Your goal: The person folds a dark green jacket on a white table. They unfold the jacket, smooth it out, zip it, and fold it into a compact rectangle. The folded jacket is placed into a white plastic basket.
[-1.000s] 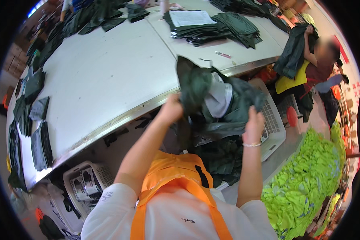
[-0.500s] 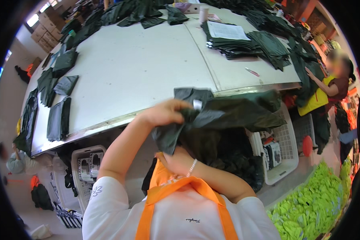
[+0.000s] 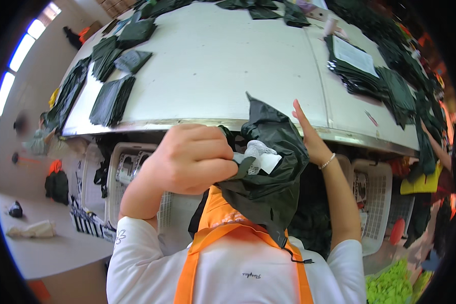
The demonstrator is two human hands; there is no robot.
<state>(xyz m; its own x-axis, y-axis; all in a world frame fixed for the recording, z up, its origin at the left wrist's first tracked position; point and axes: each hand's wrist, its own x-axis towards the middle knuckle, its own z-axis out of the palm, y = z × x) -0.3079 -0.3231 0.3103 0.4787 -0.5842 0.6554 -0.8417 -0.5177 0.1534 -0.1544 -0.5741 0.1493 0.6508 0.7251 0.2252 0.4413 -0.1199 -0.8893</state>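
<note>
In front of my chest is a crumpled dark green garment (image 3: pixel 276 187) of thin, shiny fabric. A grey patterned piece (image 3: pixel 258 148) and a white label (image 3: pixel 270 163) show in its opening. My left hand (image 3: pixel 190 159) is closed on the garment's edge, fingers curled over it. At the garment's other side, my right hand (image 3: pixel 309 137) is stretched flat with its fingers extended; whether its palm touches the fabric I cannot tell. A thin black cord (image 3: pixel 299 258) lies below the garment, over my orange apron (image 3: pixel 220 215).
A white table (image 3: pixel 207 71) spreads ahead, its metal edge just beyond my hands. Folded dark green pieces (image 3: pixel 112 101) lie at left, a stack with a paper sheet (image 3: pixel 354 54) at right. White baskets (image 3: pixel 377 223) stand beneath. A person's arm (image 3: pixel 430 139) reaches in at far right.
The garment was spread out to the right and has been gathered upright before my chest, its label showing. My right hand, low under it before, has come out to its right side, flat.
</note>
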